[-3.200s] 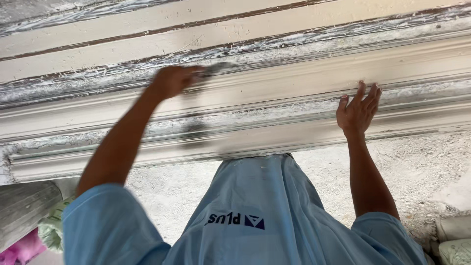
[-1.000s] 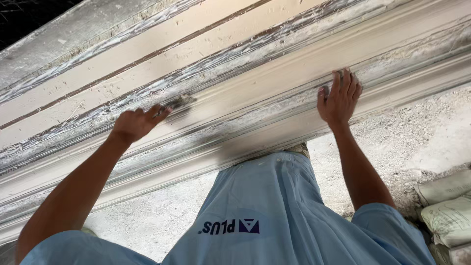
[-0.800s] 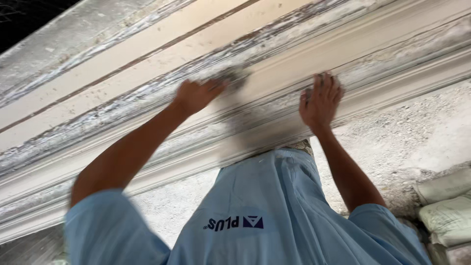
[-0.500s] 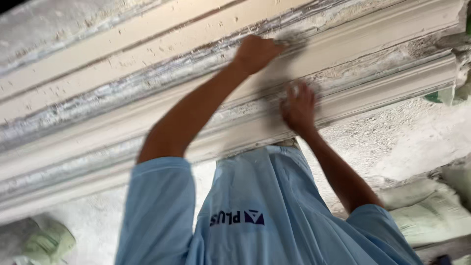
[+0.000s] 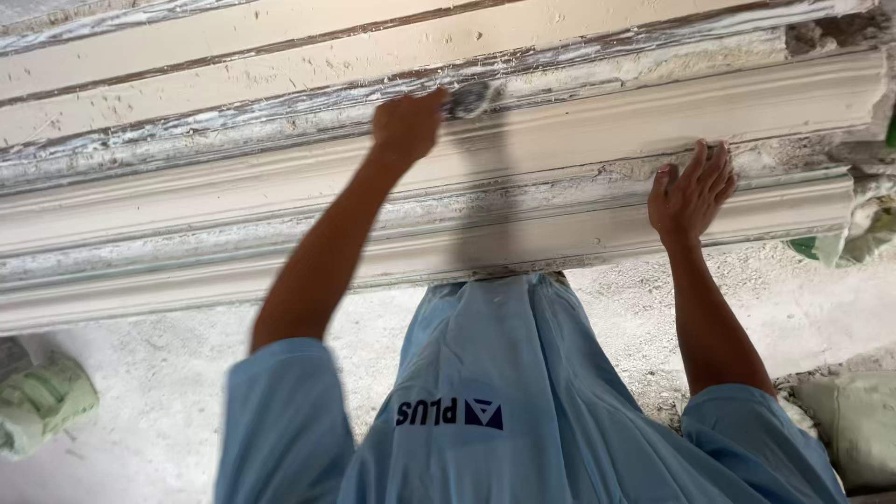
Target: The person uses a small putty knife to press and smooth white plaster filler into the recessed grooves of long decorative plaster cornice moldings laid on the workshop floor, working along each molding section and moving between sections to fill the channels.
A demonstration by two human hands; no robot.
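Hidden: small dark tool (image 5: 469, 98) blurred, kind unclear | Left hand (image 5: 407, 126): fist closed on tool, against long cream plaster moulding (image 5: 579, 131) | Right hand (image 5: 691, 194): open, flat on moulding

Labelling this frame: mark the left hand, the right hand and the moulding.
left hand (image 5: 408, 126), head view, back of the hand.
right hand (image 5: 689, 196), head view, back of the hand.
moulding (image 5: 607, 121), head view, bare smooth band between the hands.

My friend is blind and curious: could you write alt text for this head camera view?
A person's left hand presses a small dark tool against a long cream-coloured stepped moulding. The right hand rests flat, fingers spread, on a lower ridge. Light blue shirt below.
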